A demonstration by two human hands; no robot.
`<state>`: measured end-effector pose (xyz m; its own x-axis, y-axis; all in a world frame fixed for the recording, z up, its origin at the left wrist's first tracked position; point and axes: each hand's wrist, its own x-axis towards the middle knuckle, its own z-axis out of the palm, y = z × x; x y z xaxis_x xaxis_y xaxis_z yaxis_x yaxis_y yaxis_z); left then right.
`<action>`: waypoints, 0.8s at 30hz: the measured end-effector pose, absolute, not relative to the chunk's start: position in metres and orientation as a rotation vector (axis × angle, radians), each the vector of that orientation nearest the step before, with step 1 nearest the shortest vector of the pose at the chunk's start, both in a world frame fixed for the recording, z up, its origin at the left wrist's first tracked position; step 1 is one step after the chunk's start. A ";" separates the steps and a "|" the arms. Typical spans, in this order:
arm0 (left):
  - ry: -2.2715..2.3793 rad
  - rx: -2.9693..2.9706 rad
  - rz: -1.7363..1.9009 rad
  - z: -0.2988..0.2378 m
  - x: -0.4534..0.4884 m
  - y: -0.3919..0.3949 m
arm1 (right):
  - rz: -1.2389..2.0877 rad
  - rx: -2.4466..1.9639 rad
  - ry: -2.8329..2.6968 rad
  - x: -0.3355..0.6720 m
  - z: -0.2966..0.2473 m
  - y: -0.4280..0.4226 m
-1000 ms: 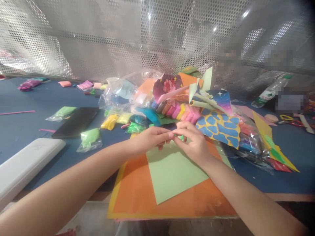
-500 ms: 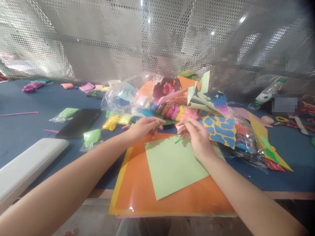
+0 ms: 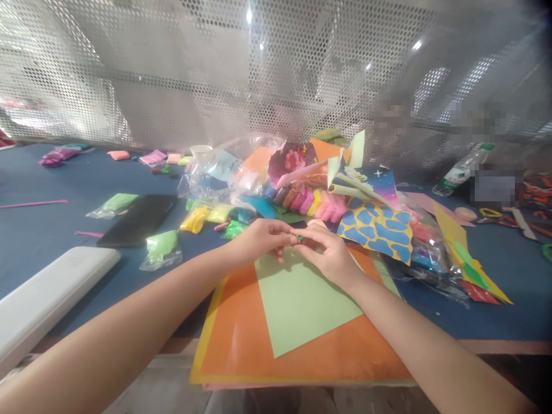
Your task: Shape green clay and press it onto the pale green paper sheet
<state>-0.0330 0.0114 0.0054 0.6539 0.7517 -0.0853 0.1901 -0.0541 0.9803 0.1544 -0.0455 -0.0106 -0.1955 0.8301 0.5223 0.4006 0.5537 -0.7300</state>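
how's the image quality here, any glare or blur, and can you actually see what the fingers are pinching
Head view: hard glare spots on the mesh screen behind; a sheen on the orange sheet; blocky pixelated patches at far right; wide-angle stretch swells the forearms at the bottom corners. The left hand and right hand pinch a green bit, soft and too small to identify.

Daylight is pouring through the mesh screen (image 3: 215,69) behind the tabletop (image 3: 52,230), burning out to white at the upper left and sparkling in small glare spots overhead. Soft shadows are falling on the pale green sheet (image 3: 302,299). Plastic bags (image 3: 215,167) are glinting. Wide-angle distortion is bending the edges, the right corners are darkening, pixelated patches are sitting at the right, and everything is looking slightly soft.
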 end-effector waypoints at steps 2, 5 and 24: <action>0.808 1.632 0.508 0.006 -0.034 0.011 | 0.526 -1.039 -1.802 0.153 -0.011 -0.047; 0.761 1.655 0.470 0.008 -0.035 0.012 | 0.670 -1.103 -1.712 0.153 -0.011 -0.047; 0.840 2.480 0.668 0.002 -0.043 0.018 | 1.022 -1.034 -1.041 0.158 -0.003 -0.040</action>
